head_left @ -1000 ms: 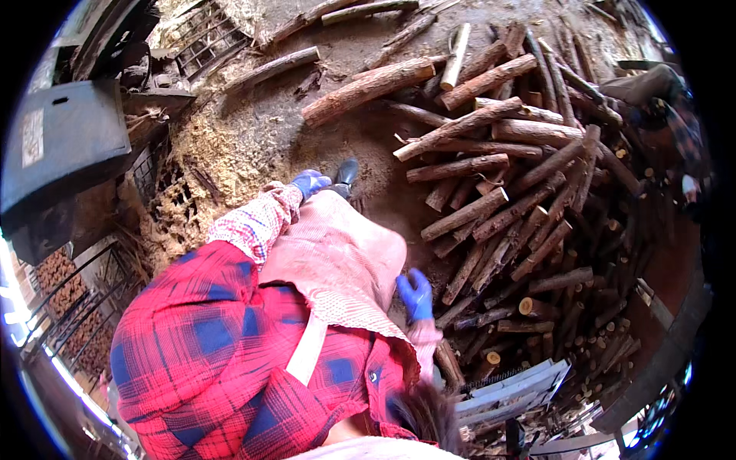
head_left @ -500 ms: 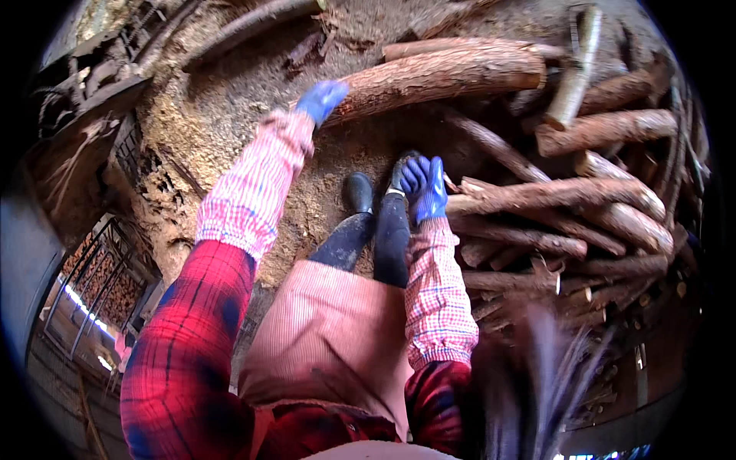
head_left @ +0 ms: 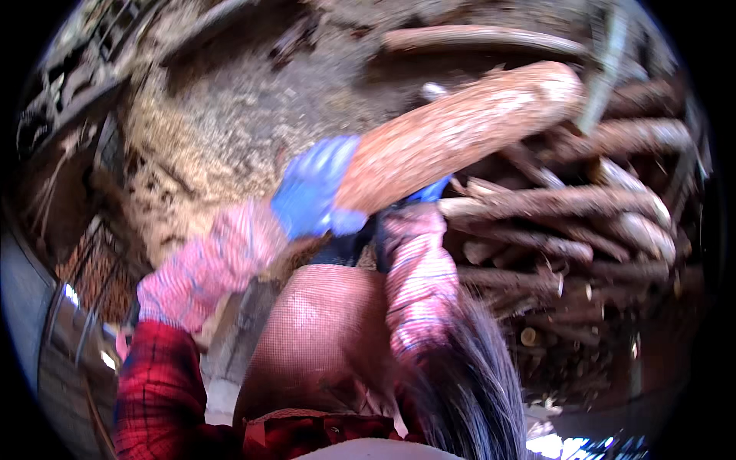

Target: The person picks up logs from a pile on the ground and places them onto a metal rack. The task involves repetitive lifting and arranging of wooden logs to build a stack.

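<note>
A thick reddish-brown log is raised off the floor in front of me, slanting up to the far right. It is blurred by motion. My left hand, in a blue glove, is closed round its near left end with the thumb on the near side. My right hand, gloved too, is under the log's near side against it. Most of its fingers are hidden by the log. Pink checked sleeve covers reach up both forearms.
To the right lies a pile of cut logs, several crossing one another. A thinner log lies on the floor farther off. Wood chips cover ground at the left. A pale upright-looking log leans at the far right.
The thick log has been lifted off the ground and come nearer. My left hand has moved closer with its end, and my right hand has gone under it.
</note>
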Demonstrator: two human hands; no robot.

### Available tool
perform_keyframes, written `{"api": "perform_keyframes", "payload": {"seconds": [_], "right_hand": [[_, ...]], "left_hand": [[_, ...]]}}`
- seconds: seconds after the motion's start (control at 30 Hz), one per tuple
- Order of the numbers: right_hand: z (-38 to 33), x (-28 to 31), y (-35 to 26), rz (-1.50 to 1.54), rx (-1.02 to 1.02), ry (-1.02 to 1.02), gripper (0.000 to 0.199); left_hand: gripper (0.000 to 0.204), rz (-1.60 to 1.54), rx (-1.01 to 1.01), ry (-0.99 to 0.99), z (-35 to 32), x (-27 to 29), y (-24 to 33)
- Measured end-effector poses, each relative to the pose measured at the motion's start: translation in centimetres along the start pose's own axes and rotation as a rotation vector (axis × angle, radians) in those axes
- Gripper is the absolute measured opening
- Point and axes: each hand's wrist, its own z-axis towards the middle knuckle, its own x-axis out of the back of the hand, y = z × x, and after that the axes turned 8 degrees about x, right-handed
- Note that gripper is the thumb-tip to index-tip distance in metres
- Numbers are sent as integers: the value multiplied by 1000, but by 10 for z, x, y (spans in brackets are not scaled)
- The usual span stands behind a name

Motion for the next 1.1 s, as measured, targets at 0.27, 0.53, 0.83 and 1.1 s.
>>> {"api": "perform_keyframes", "payload": {"seconds": [0.27, 0.53, 0.83, 1.1], "right_hand": [[-261, 1, -118, 729, -28, -59, 87], [-410, 109, -275, 774, 634, 142, 92], [-671, 107, -171, -222, 697, 944, 129], [-859, 107, -195, 94, 651, 1312, 118]], "left_hand": [[104, 143, -99, 254, -214, 83, 163], [61, -1126, -272, -296, -209, 151, 324], [76, -1357, -169, -1023, -351, 62, 465], [74, -1182, 49, -1515, -495, 10, 554]]}}
